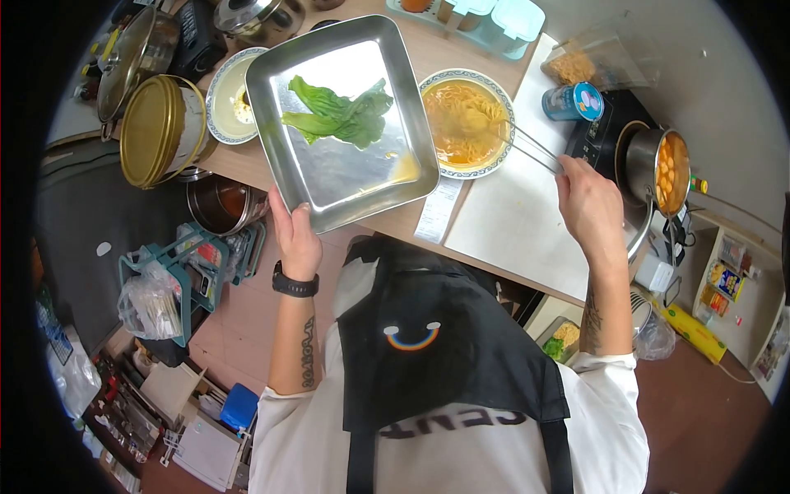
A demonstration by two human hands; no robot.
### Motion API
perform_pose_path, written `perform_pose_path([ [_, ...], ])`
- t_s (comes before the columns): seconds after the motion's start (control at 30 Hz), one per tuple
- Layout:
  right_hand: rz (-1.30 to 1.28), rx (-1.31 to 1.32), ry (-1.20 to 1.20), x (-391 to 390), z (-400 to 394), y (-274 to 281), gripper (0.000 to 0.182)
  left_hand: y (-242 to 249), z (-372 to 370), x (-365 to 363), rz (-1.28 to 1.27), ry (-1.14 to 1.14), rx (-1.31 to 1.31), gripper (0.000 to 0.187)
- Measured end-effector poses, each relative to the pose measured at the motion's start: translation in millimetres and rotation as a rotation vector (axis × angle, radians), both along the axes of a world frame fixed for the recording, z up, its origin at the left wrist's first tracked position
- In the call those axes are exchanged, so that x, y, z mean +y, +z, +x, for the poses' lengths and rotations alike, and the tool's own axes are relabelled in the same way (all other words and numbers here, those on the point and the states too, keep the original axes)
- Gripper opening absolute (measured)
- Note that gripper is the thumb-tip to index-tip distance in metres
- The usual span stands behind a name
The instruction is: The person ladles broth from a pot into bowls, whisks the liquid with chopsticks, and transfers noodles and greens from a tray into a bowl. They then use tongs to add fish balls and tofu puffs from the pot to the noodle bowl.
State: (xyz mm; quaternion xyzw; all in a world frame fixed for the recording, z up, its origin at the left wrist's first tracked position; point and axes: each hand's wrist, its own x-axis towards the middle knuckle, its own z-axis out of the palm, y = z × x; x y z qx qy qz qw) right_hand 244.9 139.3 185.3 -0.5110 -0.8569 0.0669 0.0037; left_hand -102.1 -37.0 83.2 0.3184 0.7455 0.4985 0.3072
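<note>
My left hand (295, 239) grips the near edge of a rectangular metal tray (329, 210), thumb over the rim. Green leafy vegetables (341, 111) lie in the tray, with a little yellowish liquid in its near right corner. My right hand (591, 202) is closed around slim metal tongs (535, 148). Their tips reach the noodles in a patterned bowl (508, 144) of orange broth, just right of the tray. Where exactly the tips end is hard to make out. A receipt (439, 216) lies below the bowl.
Left of the tray sits another patterned bowl (216, 111), beside a gold-lidded bucket (152, 132). On the right are a blue can (572, 101) and a pot (646, 160) of orange pieces on a black cooker. A light-blue lidded container set (514, 20) stands behind.
</note>
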Motion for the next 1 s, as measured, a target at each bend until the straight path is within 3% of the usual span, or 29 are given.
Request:
perform_pose_path([
  [0.07, -0.010, -0.189, -0.058, -4, -1, 13, 0.018, -3, -1, -2, -0.014, -0.006, 0.021, 0.052],
  [0.2, -0.042, -0.227, -0.079, -10, -7, 28, 0.019, 1, 0, -2, 0.003, 0.023, -0.088, 0.054],
  [0.3, -0.088, -0.223, 0.017, -10, -11, -29, 0.028, 1, 0, -1, 0.019, 0.021, -0.164, 0.055],
  [0.33, -0.093, -0.152, 0.038, -7, -11, -54, 0.029, -2, -2, -1, -0.007, 0.002, -0.085, 0.053],
  [0.47, -0.156, 0.049, -0.040, -2, -4, -90, 0.022, -6, -2, -2, -0.050, 0.024, -0.016, 0.052],
  [0.63, -0.093, 0.211, -0.049, -5, 12, -35, 0.017, -4, -2, -1, -0.053, 0.031, -0.019, 0.052],
  [0.83, -0.066, 0.191, -0.092, -6, 11, 27, 0.016, -5, -6, -2, -0.020, -0.015, 0.004, 0.051],
  [1.0, 0.015, 0.133, -0.049, -4, 2, 40, 0.015, -5, -4, 0, -0.009, -0.019, -0.004, 0.051],
])
